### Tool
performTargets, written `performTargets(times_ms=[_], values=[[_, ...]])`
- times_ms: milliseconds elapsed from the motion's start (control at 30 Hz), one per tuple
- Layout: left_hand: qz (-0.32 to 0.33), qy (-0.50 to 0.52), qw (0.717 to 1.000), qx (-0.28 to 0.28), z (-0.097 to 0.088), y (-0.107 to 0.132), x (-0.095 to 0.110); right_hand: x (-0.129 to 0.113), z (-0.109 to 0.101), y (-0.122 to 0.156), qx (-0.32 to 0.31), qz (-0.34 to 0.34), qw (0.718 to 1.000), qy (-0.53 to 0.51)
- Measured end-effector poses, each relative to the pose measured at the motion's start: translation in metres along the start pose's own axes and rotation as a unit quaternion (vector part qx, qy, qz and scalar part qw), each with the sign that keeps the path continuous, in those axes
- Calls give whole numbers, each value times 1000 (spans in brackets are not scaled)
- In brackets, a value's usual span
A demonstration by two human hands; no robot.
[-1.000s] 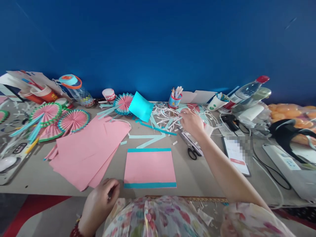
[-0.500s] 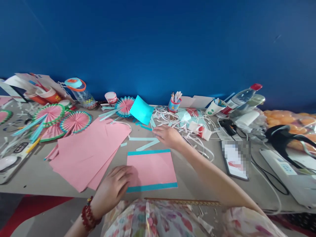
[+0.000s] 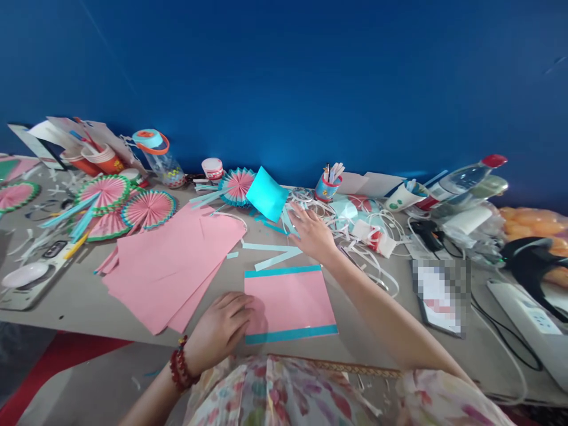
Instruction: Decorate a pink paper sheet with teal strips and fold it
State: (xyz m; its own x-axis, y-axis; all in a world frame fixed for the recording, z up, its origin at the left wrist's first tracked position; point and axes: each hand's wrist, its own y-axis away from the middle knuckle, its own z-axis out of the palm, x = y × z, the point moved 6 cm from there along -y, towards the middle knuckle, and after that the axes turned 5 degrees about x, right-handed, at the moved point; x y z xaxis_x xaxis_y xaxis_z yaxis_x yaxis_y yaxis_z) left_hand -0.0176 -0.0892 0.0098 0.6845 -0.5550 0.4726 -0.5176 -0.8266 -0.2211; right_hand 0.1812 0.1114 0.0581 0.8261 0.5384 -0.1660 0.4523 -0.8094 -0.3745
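A pink sheet of paper (image 3: 288, 300) with a blue strip along its top and bottom edges lies in front of me. My left hand (image 3: 224, 322), with a red bead bracelet on the wrist, rests flat with its fingertips on the sheet's left edge. Farther back, my right hand (image 3: 313, 234) is open, its fingers spread over the white paper strips beside a bright cyan paper (image 3: 267, 195). Nothing shows in its grip. Pale blue strips (image 3: 277, 258) lie on the table between the sheet and that hand.
Pink sheets (image 3: 173, 266) are stacked at the left, with pleated paper rosettes (image 3: 148, 211) behind them. A pen cup (image 3: 327, 188) stands near the blue wall. To the right are a phone (image 3: 439, 299), a clear bottle (image 3: 461, 183), cables and a power strip (image 3: 532, 331).
My right hand's fingers have spread apart over the strips. My view has shifted a little left, so things appear farther right. My left hand stays on the sheet's edge.
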Motion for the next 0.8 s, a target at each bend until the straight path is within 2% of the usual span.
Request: performTargets(times_ms=[100, 300, 367, 467, 533, 633, 800], values=[[3, 11, 1000, -1, 0, -2, -1, 32, 4, -3, 23, 105, 994, -28], [-15, 52, 998, 38, -13, -16, -13, 80, -13, -12, 64, 130, 986, -77], [-32, 59, 996, 55, -17, -27, -22, 91, -21, -9, 89, 173, 971, -139], [-48, 51, 994, 78, -21, -45, -37, 101, -21, -3, 93, 256, 909, -315], [-52, 37, 994, 88, -23, -57, -45, 100, -20, 1, 77, 284, 864, -410], [-55, 22, 993, 97, -25, -71, -50, 93, -19, 8, 54, 295, 817, -493], [-56, 37, 992, 111, -29, -84, -47, 78, -16, 25, 32, 319, 735, -598]])
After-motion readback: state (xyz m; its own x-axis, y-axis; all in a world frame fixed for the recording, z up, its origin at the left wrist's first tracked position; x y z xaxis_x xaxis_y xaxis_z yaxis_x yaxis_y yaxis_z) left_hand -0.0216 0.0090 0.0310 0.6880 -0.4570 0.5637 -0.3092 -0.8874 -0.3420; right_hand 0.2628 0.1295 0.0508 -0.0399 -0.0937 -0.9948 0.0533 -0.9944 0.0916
